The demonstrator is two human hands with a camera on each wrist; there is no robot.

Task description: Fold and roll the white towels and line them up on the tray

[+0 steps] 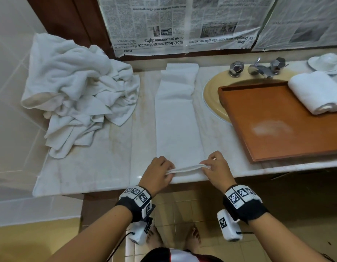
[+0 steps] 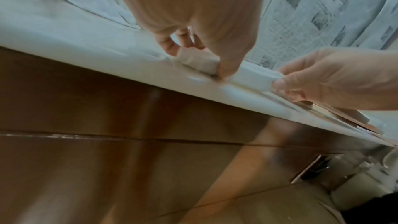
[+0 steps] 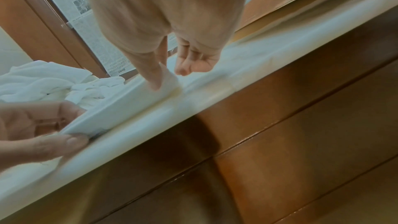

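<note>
- The towel I am working on, the folded towel (image 1: 178,118), is white and folded into a long narrow strip. It runs from the worktop (image 1: 99,163) edge at lower centre of the head view up toward the newspaper sheets (image 1: 175,23) at the top.
- Its near end is turned over into a thin flat lip, the very start of a roll, and lies across the front edge of the worktop.
- My left hand (image 1: 157,172) pinches the left corner of that lip; in the left wrist view the thumb and a finger are closed on the cloth (image 2: 200,60).
- My right hand (image 1: 217,170) pinches the right corner the same way; the right wrist view shows a fingertip pressed on the fold (image 3: 165,81) with the other fingers curled beside it.
- Both grips are therefore clamped on the folded towel, one at each end of the turned lip, with the lip stretched between them.
- One rolled towel (image 1: 315,91) lies at the far right part of the tray (image 1: 273,129), in the right of the head view, well apart from my hands.
- One tray, brown, sits partly over the basin (image 1: 213,99), right of the strip.
- The heap of loose towels (image 1: 76,95) sits at upper left; I cannot count the towels in it.
- Count: one strip in my grips, one roll on the tray, one heap, two hands.
</note>
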